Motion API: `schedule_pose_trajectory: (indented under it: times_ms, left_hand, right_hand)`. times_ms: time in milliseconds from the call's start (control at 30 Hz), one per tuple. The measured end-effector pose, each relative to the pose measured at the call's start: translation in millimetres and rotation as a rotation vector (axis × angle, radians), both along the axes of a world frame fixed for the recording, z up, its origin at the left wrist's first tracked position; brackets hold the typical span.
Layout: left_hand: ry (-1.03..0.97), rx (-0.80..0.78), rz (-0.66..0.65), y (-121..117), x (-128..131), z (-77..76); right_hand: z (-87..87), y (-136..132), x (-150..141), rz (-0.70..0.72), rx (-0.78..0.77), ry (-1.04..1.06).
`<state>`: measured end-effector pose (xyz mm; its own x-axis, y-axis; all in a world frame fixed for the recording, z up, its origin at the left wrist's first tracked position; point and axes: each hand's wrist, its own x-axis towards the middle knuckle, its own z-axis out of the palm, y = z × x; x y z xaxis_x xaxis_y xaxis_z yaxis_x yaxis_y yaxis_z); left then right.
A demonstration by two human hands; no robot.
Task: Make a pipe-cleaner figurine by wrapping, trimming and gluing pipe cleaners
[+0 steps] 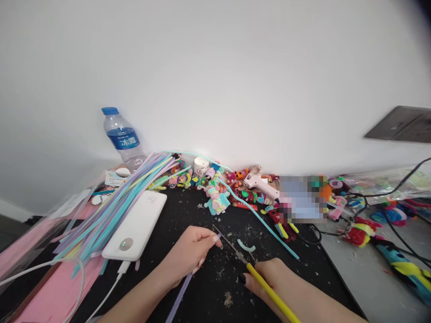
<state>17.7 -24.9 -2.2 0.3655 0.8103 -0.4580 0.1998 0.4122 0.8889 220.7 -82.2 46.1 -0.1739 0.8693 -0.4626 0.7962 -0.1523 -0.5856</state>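
My left hand [191,251] pinches a purple pipe cleaner [180,298] near its upper end, and the rest runs down toward the bottom edge. In my right hand [266,280] is a pair of yellow-handled scissors [243,259], its metal blades pointing up and left. The blade tips reach the end of the purple pipe cleaner beside my left thumb; whether they touch it I cannot tell. A short curved light-blue piece [246,246] lies just above the scissors. Fluff and scraps dot the black mat [208,296] beneath both hands.
To the left lie a bundle of pastel pipe cleaners [117,211] and a white power bank [134,226] with a cable. A water bottle [121,137] leans at the wall. Behind my hands sit a fluffy turquoise figure [217,199], a glue gun [262,185] and a long turquoise pipe cleaner [257,217].
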Motion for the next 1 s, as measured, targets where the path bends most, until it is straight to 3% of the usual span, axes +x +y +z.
schedule_pose_trajectory:
  times_ms: [267,433,567,733,1000]
  left_hand:
    - [0.033,0.015,-0.014,0.0,-0.2,3.0]
    - [-0.072,0.049,0.01,-1.5,-0.2,5.3]
    - [-0.121,0.079,0.021,-3.2,-0.6,3.9]
    - [-0.158,0.106,0.052,-5.0,-1.5,2.6]
    - [-0.205,0.089,0.074,-4.6,-2.7,0.8]
  right_hand:
    - [-5.8,3.9,10.0,0.022,-0.139,-0.014]
    - [17.4,0.0,16.0,0.074,-0.122,0.043]
    - [30.8,-5.4,9.8,0.063,-0.015,0.017]
    - [17.8,-9.1,-0.7,0.09,0.079,-0.088]
    - [1.4,-3.1,-7.1,0.082,0.046,-0.215]
